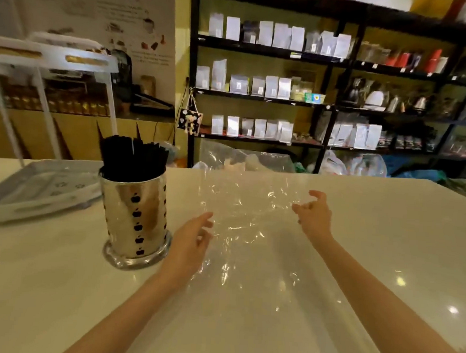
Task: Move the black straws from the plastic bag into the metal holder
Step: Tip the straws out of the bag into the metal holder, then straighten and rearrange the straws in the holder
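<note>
A shiny metal holder [134,216] with black apple-shaped cutouts stands on the white counter, left of centre. A dense bunch of black straws [133,158] stands upright in it. A clear plastic bag [246,226] lies crumpled between my hands, and I see no straws inside it. My left hand [192,242] sits at the bag's left edge, just right of the holder's base, fingers apart and touching the plastic. My right hand [312,214] hovers at the bag's right edge with fingers curled and spread; whether it pinches the plastic is unclear.
A white rack with a grey tray [34,191] stands at the counter's back left. Behind the counter [386,240] are dark shelves [329,105] of white pouches and several plastic bags on the floor.
</note>
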Demonstrator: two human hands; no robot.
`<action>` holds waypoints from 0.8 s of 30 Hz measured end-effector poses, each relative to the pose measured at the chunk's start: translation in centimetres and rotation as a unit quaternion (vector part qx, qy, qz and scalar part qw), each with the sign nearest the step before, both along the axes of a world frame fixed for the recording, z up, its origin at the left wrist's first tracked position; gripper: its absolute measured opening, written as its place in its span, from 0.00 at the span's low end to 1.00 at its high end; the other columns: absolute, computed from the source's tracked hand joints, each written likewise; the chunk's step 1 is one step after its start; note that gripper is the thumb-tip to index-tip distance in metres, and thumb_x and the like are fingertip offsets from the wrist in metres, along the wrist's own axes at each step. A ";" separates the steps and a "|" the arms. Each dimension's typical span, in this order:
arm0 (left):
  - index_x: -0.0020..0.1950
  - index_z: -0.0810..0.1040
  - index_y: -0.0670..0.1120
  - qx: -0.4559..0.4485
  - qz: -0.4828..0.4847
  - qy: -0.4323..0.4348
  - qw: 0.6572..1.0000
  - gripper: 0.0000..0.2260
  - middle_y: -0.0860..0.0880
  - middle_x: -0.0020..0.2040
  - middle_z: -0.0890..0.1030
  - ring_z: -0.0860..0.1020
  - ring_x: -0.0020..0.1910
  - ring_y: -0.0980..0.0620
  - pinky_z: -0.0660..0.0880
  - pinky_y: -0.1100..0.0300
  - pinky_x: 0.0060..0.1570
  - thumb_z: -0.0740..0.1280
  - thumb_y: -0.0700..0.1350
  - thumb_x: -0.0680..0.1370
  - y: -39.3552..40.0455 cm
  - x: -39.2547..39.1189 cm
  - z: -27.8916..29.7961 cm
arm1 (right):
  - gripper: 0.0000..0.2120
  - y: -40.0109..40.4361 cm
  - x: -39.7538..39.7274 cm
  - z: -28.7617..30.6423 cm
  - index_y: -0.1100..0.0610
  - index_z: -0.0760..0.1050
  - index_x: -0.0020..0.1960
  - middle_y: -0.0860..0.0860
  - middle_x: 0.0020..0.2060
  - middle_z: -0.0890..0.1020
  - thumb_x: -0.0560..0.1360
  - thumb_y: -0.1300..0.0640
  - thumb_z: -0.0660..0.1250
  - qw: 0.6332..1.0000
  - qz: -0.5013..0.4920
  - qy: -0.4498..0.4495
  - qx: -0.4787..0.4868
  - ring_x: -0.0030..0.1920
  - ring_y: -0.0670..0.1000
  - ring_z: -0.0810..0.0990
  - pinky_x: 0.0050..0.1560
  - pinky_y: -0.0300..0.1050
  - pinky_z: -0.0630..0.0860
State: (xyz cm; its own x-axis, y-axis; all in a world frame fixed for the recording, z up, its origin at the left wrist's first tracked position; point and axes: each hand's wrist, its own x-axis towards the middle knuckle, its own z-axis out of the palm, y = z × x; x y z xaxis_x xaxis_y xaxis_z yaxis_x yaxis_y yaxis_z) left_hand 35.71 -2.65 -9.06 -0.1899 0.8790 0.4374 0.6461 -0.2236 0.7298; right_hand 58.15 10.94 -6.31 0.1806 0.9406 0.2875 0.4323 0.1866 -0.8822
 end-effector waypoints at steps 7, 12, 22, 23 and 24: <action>0.62 0.71 0.43 -0.036 0.033 0.210 0.977 0.17 0.41 0.58 0.77 0.69 0.60 0.47 0.72 0.55 0.57 0.57 0.37 0.74 -0.9 -1.3 -2.3 | 0.11 -0.4 -1.5 -4.3 0.55 0.75 0.55 0.54 0.48 0.79 0.73 0.59 0.63 0.987 -0.008 -0.163 -0.002 0.51 0.56 0.76 0.49 0.47 0.69; 0.49 0.75 0.39 -0.131 0.052 0.258 0.956 0.10 0.36 0.73 0.57 0.51 0.74 0.40 0.52 0.48 0.71 0.55 0.39 0.78 -1.0 -1.2 -3.0 | 0.11 -0.1 -1.7 -5.0 0.55 0.80 0.53 0.55 0.58 0.77 0.75 0.60 0.62 0.938 -0.015 -0.343 0.049 0.61 0.58 0.69 0.58 0.51 0.64; 0.45 0.73 0.43 -0.084 0.036 0.336 0.937 0.12 0.45 0.45 0.77 0.76 0.48 0.44 0.69 0.47 0.57 0.51 0.44 0.77 -0.8 -1.9 -3.5 | 0.15 -0.3 -2.2 -5.1 0.51 0.79 0.53 0.52 0.53 0.81 0.77 0.61 0.56 0.883 0.009 -0.466 0.051 0.55 0.56 0.75 0.55 0.49 0.62; 0.45 0.74 0.43 -0.076 0.038 0.346 0.934 0.14 0.44 0.44 0.78 0.76 0.47 0.43 0.70 0.48 0.53 0.50 0.44 0.76 -0.8 -1.8 -3.4 | 0.15 -0.4 -2.2 -5.0 0.52 0.79 0.53 0.52 0.53 0.81 0.77 0.62 0.56 0.878 0.016 -0.475 0.054 0.54 0.56 0.75 0.53 0.49 0.63; 0.46 0.74 0.42 -0.081 0.037 0.354 0.931 0.14 0.43 0.45 0.79 0.77 0.48 0.42 0.70 0.50 0.50 0.50 0.44 0.76 -0.8 -1.7 -3.1 | 0.15 -0.5 -2.3 -4.7 0.53 0.78 0.53 0.53 0.53 0.81 0.76 0.63 0.55 0.868 0.027 -0.494 0.049 0.54 0.57 0.75 0.53 0.49 0.64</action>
State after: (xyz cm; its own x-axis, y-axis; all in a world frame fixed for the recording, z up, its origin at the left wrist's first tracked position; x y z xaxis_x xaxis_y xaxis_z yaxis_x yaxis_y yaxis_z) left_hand 34.05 -3.44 -12.13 0.0332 0.9402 0.3390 0.9872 -0.0839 0.1359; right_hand 55.87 10.43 -10.97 -0.2429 0.9025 0.3557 0.9567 0.2834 -0.0659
